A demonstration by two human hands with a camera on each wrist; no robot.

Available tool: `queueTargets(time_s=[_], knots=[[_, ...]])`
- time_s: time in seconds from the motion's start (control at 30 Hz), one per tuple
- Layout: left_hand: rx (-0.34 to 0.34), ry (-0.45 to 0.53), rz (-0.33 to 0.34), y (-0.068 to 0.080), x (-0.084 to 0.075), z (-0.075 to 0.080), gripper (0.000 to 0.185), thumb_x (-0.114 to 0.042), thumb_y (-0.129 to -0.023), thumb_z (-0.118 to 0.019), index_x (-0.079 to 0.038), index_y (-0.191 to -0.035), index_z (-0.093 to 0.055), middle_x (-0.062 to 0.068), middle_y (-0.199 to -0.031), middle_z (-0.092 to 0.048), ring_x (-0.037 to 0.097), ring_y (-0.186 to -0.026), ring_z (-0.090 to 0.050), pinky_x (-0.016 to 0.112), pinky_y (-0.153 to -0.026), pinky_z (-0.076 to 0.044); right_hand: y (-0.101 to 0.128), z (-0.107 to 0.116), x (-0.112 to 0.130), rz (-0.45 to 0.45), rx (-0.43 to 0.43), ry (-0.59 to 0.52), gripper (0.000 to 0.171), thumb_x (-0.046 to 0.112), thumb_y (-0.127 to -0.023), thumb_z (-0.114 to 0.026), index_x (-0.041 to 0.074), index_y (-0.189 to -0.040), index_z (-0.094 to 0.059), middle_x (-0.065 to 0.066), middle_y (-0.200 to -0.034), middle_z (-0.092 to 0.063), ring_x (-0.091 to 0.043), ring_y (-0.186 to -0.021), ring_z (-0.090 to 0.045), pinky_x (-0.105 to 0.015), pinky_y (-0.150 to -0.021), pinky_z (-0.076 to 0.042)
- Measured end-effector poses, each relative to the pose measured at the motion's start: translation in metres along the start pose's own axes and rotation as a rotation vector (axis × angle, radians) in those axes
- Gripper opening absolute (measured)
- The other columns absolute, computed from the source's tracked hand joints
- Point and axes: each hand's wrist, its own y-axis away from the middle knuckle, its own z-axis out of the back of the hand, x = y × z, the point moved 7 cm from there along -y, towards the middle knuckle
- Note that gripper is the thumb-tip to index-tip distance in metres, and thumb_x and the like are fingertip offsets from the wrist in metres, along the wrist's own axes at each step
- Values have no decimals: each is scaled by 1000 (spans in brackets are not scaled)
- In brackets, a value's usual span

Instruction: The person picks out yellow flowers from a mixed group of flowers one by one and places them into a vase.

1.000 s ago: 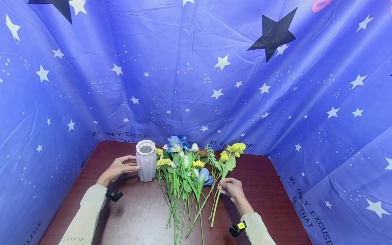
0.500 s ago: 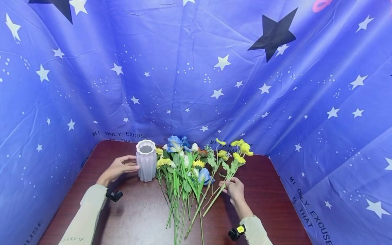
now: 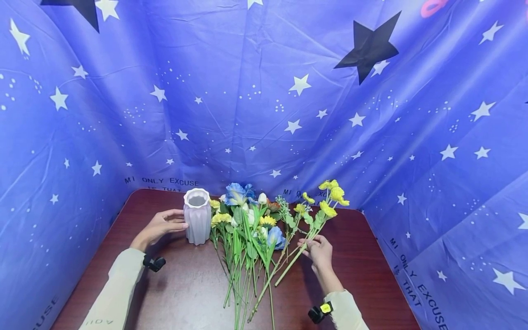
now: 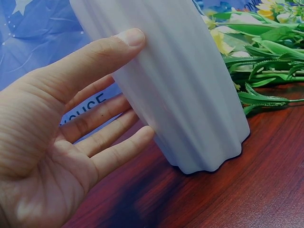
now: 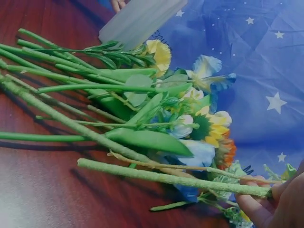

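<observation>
A pale lilac fluted vase [image 3: 197,224] stands upright on the table's left side. My left hand [image 3: 160,227] holds its side, thumb on the near face and the other fingers reaching round behind, as the left wrist view of the vase [image 4: 185,95] shows. At right, my right hand [image 3: 318,254] pinches the green stem [image 5: 166,176] of a yellow artificial flower [image 3: 328,210] with several blooms. That stem slants, blooms up to the right and cut end down to the left. A thinner brownish stem [image 5: 190,166] runs alongside it into the fingers.
Between the hands lies a heap of artificial flowers, with a blue bloom [image 3: 236,194], a sunflower [image 3: 267,221], white tulips [image 3: 262,198] and long green stems [image 3: 237,288] toward the near edge. A blue star-print cloth [image 3: 255,114] hangs round the dark red table [image 3: 173,298].
My right hand has shifted slightly right and farther back, raising the yellow flower and tilting its blooms to the right, away from the heap. The left hand and vase stay put.
</observation>
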Motion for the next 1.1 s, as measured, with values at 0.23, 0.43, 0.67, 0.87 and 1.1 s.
queueTargets(time_s=[0.23, 0.43, 0.67, 0.87, 1.1], knots=[[-5, 6, 5, 1, 0, 0, 62, -1, -89, -76, 17, -140, -44, 21, -124, -69, 4, -101, -70, 44, -96, -61, 0, -4, 9, -25, 23, 12, 17, -11, -101, -48, -17, -117, -46, -12, -84, -78, -10, -69, -75, -21, -64, -63], [-8, 2, 11, 1, -1, 0, 63, -1, -89, -75, 17, -140, -44, 23, -126, -68, 4, -101, -70, 49, -98, -59, 1, -10, 16, -25, 57, -53, 10, -9, -99, -54, -11, -109, -50, -8, -82, -78, -14, -73, -76, -26, -71, -65], [-1, 11, 12, 0, -1, -1, 62, -2, -90, -75, 17, -140, -45, 18, -123, -70, 5, -101, -70, 49, -98, -59, 6, -19, 27, -3, 53, -31, 7, -9, -97, -59, -8, -103, -56, -7, -84, -79, -14, -76, -77, -24, -69, -65], [-2, 17, 11, 0, 0, -2, 62, -2, -90, -75, 17, -140, -44, 20, -124, -69, 5, -101, -70, 47, -97, -60, 10, -27, 50, 80, 28, 11, 9, -11, -93, -65, -9, -101, -62, -3, -80, -78, -13, -76, -76, -26, -68, -65], [-4, 29, 7, -1, 2, -1, 62, -1, -90, -75, 17, -140, -44, 15, -120, -71, 6, -100, -70, 46, -96, -60, 17, -37, 72, 123, 60, 9, 8, -10, -91, -67, -8, -98, -65, -2, -79, -78, -12, -74, -76, -27, -70, -66]])
